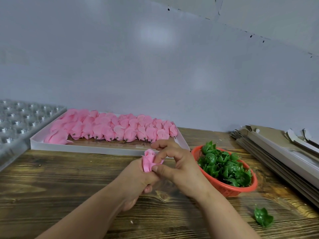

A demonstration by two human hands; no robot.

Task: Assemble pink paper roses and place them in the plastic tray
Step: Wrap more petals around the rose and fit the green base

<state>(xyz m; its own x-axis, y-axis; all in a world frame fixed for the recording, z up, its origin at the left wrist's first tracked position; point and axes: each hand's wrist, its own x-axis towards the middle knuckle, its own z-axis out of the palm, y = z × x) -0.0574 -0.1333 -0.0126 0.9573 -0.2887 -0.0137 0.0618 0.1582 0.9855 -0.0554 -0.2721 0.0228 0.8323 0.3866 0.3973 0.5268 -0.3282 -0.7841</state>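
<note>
Two hands meet over the middle of a wooden table [60,183], working one pink rose [149,160]; going from the left, a clear plastic tray [15,121] with rows of moulded cups lies at the table's left edge, partly out of view; just beside it a shallow white box [82,147] sits against the grey wall, rows of pink roses [112,127] lying in it, its near rim just behind the hands; bare wood lies open in front of the box and to the left of the arms; the left hand [136,180] is curled round the rose's base; the right hand [174,163] pinches its petals with thumb and bent fingers; to the right, near the right wrist, a red basket [231,188] holds green plastic calyxes [222,166]; one loose green calyx [263,217] lies nearer the table's front edge; flattened cardboard [279,149] is stacked along the right edge.
</note>
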